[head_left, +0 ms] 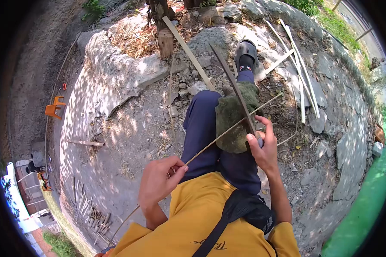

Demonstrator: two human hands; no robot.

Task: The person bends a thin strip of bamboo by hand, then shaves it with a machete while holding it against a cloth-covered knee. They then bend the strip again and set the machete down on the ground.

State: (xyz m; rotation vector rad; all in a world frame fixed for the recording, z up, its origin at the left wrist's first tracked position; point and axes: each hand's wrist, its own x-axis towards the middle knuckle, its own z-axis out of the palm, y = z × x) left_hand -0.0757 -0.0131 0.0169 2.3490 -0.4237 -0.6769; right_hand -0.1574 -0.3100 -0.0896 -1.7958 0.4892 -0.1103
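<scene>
A thin bamboo strip (214, 140) runs slantwise across my lap. My left hand (161, 180) pinches it between thumb and fingers, and its tail trails behind that hand towards the lower left. My right hand (266, 147) is wrapped around the handle end of a long machete (232, 80), its blade pointing up and away. Just beyond my right hand the blade meets or crosses the strip; contact cannot be made out. Both lie over a worn greenish pad (228, 115) draped on my right thigh.
A flat pale slat (188, 51) leans by a wooden post (165, 43) ahead. Several long slats (304, 81) lie right of my foot. Leftward are a bamboo piece (88, 143), an orange chair (54, 107) and piled bamboo (88, 210). Green sheeting (360, 210) lies at lower right.
</scene>
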